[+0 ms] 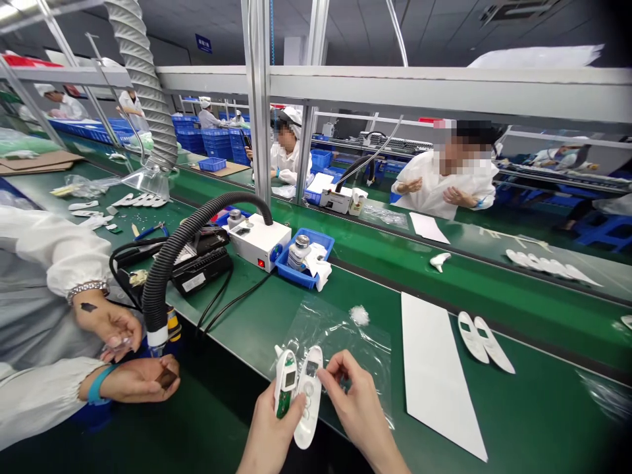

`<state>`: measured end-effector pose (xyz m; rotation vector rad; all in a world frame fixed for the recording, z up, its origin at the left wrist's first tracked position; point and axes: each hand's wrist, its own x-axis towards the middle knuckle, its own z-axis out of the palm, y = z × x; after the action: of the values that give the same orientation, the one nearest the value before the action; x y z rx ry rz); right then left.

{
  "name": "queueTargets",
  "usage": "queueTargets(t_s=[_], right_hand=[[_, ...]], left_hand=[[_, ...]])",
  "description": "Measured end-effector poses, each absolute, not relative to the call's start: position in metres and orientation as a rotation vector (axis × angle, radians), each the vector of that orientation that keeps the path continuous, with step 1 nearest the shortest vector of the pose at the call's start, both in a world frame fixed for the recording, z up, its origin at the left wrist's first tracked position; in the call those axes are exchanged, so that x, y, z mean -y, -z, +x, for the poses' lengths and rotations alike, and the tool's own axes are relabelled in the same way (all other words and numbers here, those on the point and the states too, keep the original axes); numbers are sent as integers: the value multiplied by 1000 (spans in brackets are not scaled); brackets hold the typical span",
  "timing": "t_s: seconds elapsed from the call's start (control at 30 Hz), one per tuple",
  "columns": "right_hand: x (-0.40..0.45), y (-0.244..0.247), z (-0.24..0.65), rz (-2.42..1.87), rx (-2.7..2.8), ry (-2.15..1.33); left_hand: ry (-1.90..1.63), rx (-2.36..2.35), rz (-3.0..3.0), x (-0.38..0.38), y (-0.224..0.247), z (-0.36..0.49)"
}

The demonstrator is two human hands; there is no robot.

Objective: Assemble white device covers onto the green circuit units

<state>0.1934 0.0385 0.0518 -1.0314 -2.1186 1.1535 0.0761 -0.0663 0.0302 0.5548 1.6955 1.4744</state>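
My left hand (271, 424) is closed around two white pieces held side by side. One is a device half (285, 382) with a green circuit board and a small screen; the other is a long white cover (309, 401) with a window and round openings. My right hand (353, 395) has thumb and forefinger pinched together at the upper right edge of the cover, near its window; anything between those fingertips is too small to make out. A clear plastic bag (340, 336) lies on the green table just behind both hands.
A white board (434, 375) and two white covers (474, 339) lie to the right. Behind stand a blue tray (316, 243) with a bottle and a white box (261, 240) with a black hose. At left, a co-worker's hands (133, 380) are near the hose end. A green belt runs beyond.
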Motion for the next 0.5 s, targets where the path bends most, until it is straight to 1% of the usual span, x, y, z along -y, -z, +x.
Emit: queueTargets(t_s=[0.13,0.3,0.4,0.5], right_hand=[[-34,-48,191,-1014,2078,-1280],[-33,-43,189,-1001,2052,-1274],[-33,-36,189,-1019,1937,-1290],[-27,-27,186,-995,1757,-1517]], left_hand=[[-1417,-1681,623,67,-36,77],[-1374,-1682,724,69,-45,78],[-1364,-1671,761,68,-45,77],[-1407,-1676,763,67,-38,79]])
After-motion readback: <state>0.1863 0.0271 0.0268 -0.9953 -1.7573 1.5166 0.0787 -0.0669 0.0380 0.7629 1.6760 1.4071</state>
